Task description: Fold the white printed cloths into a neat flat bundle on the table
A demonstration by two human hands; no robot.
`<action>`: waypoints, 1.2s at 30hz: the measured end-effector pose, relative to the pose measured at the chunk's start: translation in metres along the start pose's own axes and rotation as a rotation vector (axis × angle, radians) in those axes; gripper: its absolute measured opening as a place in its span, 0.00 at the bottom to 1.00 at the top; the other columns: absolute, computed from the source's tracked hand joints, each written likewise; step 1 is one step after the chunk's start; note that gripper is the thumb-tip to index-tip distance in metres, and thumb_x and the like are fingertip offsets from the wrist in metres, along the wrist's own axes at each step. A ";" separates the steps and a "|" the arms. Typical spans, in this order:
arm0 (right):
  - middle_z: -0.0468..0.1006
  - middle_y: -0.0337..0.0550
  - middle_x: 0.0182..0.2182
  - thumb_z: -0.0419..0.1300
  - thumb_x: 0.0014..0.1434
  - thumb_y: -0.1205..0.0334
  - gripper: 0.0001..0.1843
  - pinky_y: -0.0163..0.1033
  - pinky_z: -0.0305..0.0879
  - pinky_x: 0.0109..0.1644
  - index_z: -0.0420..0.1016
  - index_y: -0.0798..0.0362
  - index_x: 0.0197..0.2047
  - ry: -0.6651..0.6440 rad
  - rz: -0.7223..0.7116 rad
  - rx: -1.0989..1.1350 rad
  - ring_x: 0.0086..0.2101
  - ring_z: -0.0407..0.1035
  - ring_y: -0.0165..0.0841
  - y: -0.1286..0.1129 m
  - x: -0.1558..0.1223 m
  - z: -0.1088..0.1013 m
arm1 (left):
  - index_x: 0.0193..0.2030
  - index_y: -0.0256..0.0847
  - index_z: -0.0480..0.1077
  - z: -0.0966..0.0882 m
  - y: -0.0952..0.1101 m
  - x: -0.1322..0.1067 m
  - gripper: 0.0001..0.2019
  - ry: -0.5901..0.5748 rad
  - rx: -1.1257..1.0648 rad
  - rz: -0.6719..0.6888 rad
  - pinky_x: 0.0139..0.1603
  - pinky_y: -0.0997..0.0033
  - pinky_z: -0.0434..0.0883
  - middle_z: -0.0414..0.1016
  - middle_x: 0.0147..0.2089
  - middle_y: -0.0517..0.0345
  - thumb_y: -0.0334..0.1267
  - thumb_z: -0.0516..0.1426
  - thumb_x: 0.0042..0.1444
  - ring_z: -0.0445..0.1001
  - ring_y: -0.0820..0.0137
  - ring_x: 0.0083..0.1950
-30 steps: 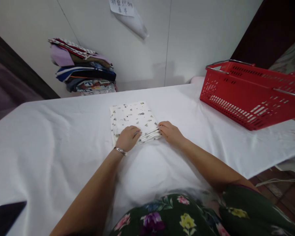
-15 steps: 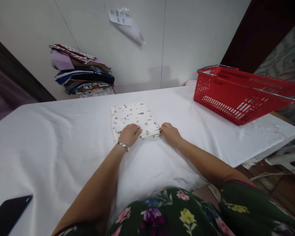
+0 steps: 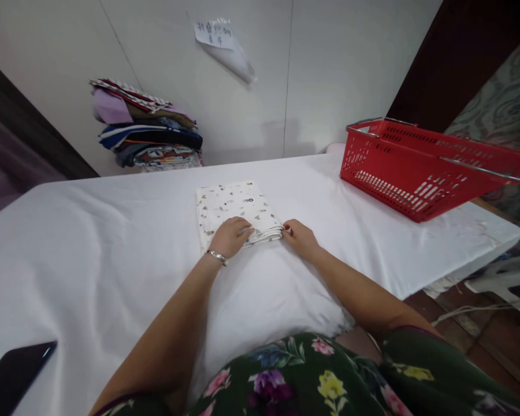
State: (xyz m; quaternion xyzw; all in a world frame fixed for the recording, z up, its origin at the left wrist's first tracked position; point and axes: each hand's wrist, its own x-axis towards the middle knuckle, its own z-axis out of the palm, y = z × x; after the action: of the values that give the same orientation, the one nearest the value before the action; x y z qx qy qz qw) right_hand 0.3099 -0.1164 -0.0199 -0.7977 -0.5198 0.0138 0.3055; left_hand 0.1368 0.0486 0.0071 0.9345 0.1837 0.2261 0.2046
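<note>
Though squarish, cloth (image 3: 229, 203) with layered edge (image 3: 269, 234) bodyward

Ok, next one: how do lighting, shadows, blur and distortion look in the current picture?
Head view: dim, soft light, with a faint shadow on the wall; head view: the red basket looks stretched toward the right edge; head view: left hand, right hand and folded cloth readable but slightly soft, writing on the paper blurry.

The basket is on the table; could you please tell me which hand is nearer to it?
Right: the right hand is left of the basket, at the near right corner of the cloth; the left hand is farther left, on the cloth's near edge.
</note>
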 end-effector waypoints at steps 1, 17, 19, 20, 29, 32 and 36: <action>0.72 0.38 0.38 0.52 0.57 0.60 0.08 0.35 0.57 0.35 0.66 0.50 0.41 -0.010 -0.014 0.004 0.31 0.64 0.29 0.000 0.000 0.000 | 0.39 0.42 0.73 0.001 0.002 0.000 0.13 0.007 -0.019 0.012 0.48 0.64 0.67 0.73 0.44 0.55 0.45 0.52 0.55 0.69 0.66 0.45; 0.70 0.44 0.37 0.49 0.57 0.63 0.08 0.35 0.55 0.33 0.68 0.52 0.35 -0.110 0.007 -0.240 0.36 0.64 0.33 -0.005 0.014 -0.001 | 0.40 0.42 0.72 0.011 0.008 -0.001 0.10 -0.036 0.047 0.113 0.48 0.63 0.67 0.73 0.44 0.55 0.41 0.53 0.54 0.69 0.66 0.45; 0.70 0.43 0.36 0.48 0.58 0.64 0.08 0.35 0.54 0.32 0.68 0.52 0.35 -0.110 -0.003 -0.225 0.34 0.64 0.32 -0.006 0.011 -0.004 | 0.41 0.42 0.72 0.011 0.008 -0.001 0.11 -0.042 0.037 0.114 0.48 0.63 0.67 0.73 0.44 0.54 0.41 0.53 0.54 0.69 0.65 0.46; 0.70 0.43 0.36 0.48 0.58 0.64 0.08 0.35 0.54 0.32 0.68 0.52 0.35 -0.112 -0.004 -0.214 0.34 0.64 0.32 -0.007 0.010 -0.005 | 0.41 0.42 0.72 0.010 0.008 -0.001 0.11 -0.045 0.033 0.115 0.48 0.63 0.67 0.73 0.44 0.54 0.41 0.53 0.54 0.69 0.65 0.46; 0.71 0.40 0.34 0.49 0.55 0.67 0.08 0.33 0.56 0.37 0.69 0.51 0.35 -0.105 -0.022 -0.012 0.35 0.64 0.30 0.003 0.009 -0.006 | 0.45 0.40 0.70 0.010 0.008 -0.001 0.15 -0.036 0.071 0.171 0.50 0.63 0.66 0.71 0.47 0.52 0.42 0.56 0.52 0.68 0.64 0.47; 0.72 0.38 0.33 0.51 0.55 0.65 0.07 0.33 0.56 0.36 0.69 0.51 0.36 -0.084 0.008 0.039 0.32 0.63 0.29 0.006 0.010 -0.006 | 0.48 0.40 0.68 0.011 0.014 -0.001 0.16 -0.015 0.098 0.206 0.51 0.62 0.65 0.70 0.49 0.51 0.40 0.56 0.52 0.67 0.63 0.49; 0.70 0.36 0.29 0.51 0.54 0.65 0.05 0.32 0.56 0.33 0.67 0.52 0.34 -0.014 0.016 0.087 0.28 0.61 0.28 0.004 0.007 -0.009 | 0.45 0.42 0.68 0.014 0.021 -0.001 0.12 -0.021 0.107 0.211 0.49 0.61 0.65 0.69 0.48 0.52 0.38 0.55 0.53 0.67 0.63 0.48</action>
State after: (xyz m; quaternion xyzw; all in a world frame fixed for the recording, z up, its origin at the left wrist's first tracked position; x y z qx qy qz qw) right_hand 0.3195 -0.1153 -0.0127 -0.7876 -0.5145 0.0442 0.3361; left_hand 0.1475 0.0264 0.0049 0.9605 0.0942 0.2266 0.1315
